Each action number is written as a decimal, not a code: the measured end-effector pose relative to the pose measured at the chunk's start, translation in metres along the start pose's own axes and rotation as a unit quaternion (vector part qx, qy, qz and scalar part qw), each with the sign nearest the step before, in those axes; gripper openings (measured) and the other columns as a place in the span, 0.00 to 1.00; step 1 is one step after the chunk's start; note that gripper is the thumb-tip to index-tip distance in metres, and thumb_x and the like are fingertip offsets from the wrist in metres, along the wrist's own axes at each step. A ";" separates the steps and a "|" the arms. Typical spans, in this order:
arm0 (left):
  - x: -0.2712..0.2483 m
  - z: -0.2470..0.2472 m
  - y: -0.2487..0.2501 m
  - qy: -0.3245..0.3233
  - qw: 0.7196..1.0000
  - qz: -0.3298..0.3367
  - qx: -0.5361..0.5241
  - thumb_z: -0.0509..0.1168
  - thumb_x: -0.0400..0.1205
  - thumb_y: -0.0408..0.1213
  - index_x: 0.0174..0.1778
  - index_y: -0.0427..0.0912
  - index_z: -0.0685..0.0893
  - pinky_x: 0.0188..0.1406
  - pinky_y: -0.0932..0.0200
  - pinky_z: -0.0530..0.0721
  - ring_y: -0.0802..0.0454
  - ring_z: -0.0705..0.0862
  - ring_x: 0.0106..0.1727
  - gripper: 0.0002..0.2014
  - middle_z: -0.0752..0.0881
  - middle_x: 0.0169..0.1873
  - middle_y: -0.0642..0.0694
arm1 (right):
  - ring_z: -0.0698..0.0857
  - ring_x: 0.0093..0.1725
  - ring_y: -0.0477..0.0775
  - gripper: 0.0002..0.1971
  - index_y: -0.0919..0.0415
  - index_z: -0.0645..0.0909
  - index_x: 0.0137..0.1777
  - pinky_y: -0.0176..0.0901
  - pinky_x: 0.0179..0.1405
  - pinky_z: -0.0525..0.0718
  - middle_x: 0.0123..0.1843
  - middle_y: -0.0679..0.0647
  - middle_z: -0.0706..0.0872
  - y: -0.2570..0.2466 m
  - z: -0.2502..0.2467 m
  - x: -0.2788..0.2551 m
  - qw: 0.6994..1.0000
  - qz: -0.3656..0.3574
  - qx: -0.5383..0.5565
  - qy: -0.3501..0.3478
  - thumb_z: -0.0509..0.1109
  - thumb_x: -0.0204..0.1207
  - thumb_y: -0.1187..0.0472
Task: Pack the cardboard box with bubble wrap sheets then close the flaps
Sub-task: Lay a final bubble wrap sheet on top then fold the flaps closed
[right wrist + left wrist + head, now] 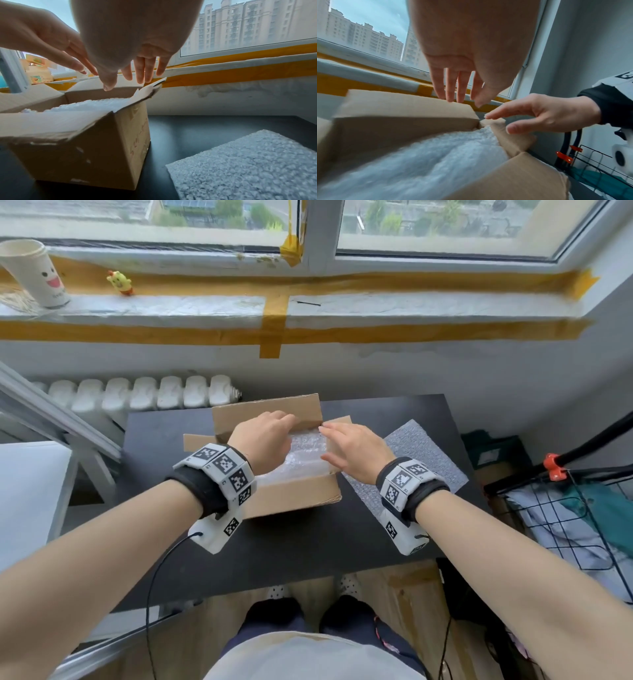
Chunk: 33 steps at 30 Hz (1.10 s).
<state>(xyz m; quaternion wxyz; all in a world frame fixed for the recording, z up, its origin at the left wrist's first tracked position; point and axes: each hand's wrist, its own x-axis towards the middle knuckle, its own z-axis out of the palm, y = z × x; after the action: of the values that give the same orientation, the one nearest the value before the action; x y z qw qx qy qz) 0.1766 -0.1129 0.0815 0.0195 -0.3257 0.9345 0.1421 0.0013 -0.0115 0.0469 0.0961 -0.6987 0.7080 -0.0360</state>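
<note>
My left hand [265,440] and right hand [356,451] hover over the cardboard box [294,494] at the middle of the black table [308,542], fingers straight and loose, gripping nothing; left fingertips [449,99] brush the far flap [267,410] at twelve o'clock. Bubble wrap [305,451] fills the box, light and springy, so it may push back. The flaps look stiff but thin; I'd take them by their free edges. One box, four flaps, one spare sheet [421,453] at three o'clock.
</note>
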 end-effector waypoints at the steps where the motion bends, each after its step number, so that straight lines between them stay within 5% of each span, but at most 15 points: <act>1: 0.002 0.002 0.009 0.028 0.999 0.013 -0.022 0.58 0.82 0.34 0.65 0.41 0.76 0.55 0.44 0.81 0.43 0.77 0.63 0.16 0.80 0.63 0.43 | 0.72 0.74 0.56 0.27 0.60 0.68 0.76 0.48 0.76 0.63 0.76 0.56 0.73 0.006 -0.003 -0.003 1.000 0.001 0.000 0.007 0.64 0.80 0.51; 6: 0.020 0.019 0.069 0.113 0.990 0.071 -0.050 0.62 0.77 0.26 0.59 0.30 0.80 0.57 0.41 0.81 0.34 0.78 0.63 0.14 0.81 0.61 0.33 | 0.71 0.75 0.56 0.25 0.59 0.68 0.76 0.48 0.77 0.61 0.77 0.56 0.72 0.050 -0.010 -0.024 0.999 0.024 0.017 0.012 0.63 0.80 0.52; 11: 0.042 0.055 0.134 0.117 0.987 0.104 -0.041 0.66 0.73 0.23 0.56 0.29 0.82 0.58 0.44 0.81 0.33 0.80 0.63 0.15 0.82 0.60 0.31 | 0.69 0.77 0.55 0.26 0.59 0.66 0.77 0.48 0.77 0.63 0.78 0.56 0.70 0.113 -0.009 -0.063 0.999 0.034 0.014 -0.008 0.62 0.81 0.51; 15: 0.050 0.087 0.179 0.091 0.994 0.045 -0.042 0.63 0.75 0.26 0.57 0.33 0.81 0.55 0.46 0.82 0.39 0.78 0.65 0.14 0.82 0.61 0.37 | 0.69 0.77 0.54 0.26 0.59 0.65 0.77 0.48 0.76 0.64 0.78 0.56 0.70 0.165 0.003 -0.091 0.999 0.019 0.002 -0.049 0.62 0.81 0.52; 18: 0.055 0.115 0.201 0.031 0.999 -0.012 -0.037 0.60 0.79 0.30 0.65 0.37 0.76 0.62 0.49 0.78 0.43 0.73 0.70 0.17 0.76 0.68 0.41 | 0.69 0.77 0.55 0.27 0.58 0.64 0.78 0.49 0.76 0.66 0.79 0.56 0.70 0.196 0.018 -0.103 0.996 0.009 0.003 -0.085 0.63 0.81 0.53; 23: 0.058 0.154 0.223 -0.041 0.993 -0.107 -0.029 0.60 0.83 0.37 0.77 0.43 0.62 0.65 0.50 0.76 0.44 0.65 0.76 0.26 0.55 0.81 0.40 | 0.66 0.78 0.57 0.31 0.57 0.59 0.80 0.50 0.77 0.67 0.82 0.57 0.63 0.230 0.042 -0.110 0.989 -0.004 -0.012 -0.147 0.65 0.80 0.54; 28: 0.060 0.192 0.225 -0.074 0.981 -0.172 -0.050 0.59 0.84 0.45 0.81 0.47 0.51 0.74 0.50 0.66 0.44 0.55 0.81 0.32 0.42 0.82 0.41 | 0.60 0.81 0.57 0.35 0.55 0.52 0.82 0.53 0.76 0.65 0.84 0.57 0.54 0.246 0.069 -0.106 0.984 -0.002 -0.007 -0.179 0.65 0.79 0.50; 33: 0.059 0.214 0.221 -0.130 0.970 -0.203 -0.038 0.59 0.83 0.51 0.82 0.48 0.49 0.79 0.48 0.58 0.43 0.50 0.82 0.35 0.46 0.82 0.41 | 0.53 0.83 0.55 0.38 0.52 0.49 0.82 0.57 0.80 0.59 0.85 0.54 0.48 0.248 0.090 -0.102 0.983 0.008 0.008 -0.184 0.66 0.78 0.49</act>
<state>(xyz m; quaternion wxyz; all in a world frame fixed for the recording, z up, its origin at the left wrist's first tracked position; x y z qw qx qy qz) -0.0178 0.0765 -0.0751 0.1569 -0.4880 0.8321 0.2116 -0.2252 0.1029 -0.0784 0.2301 -0.6871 0.6835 0.0882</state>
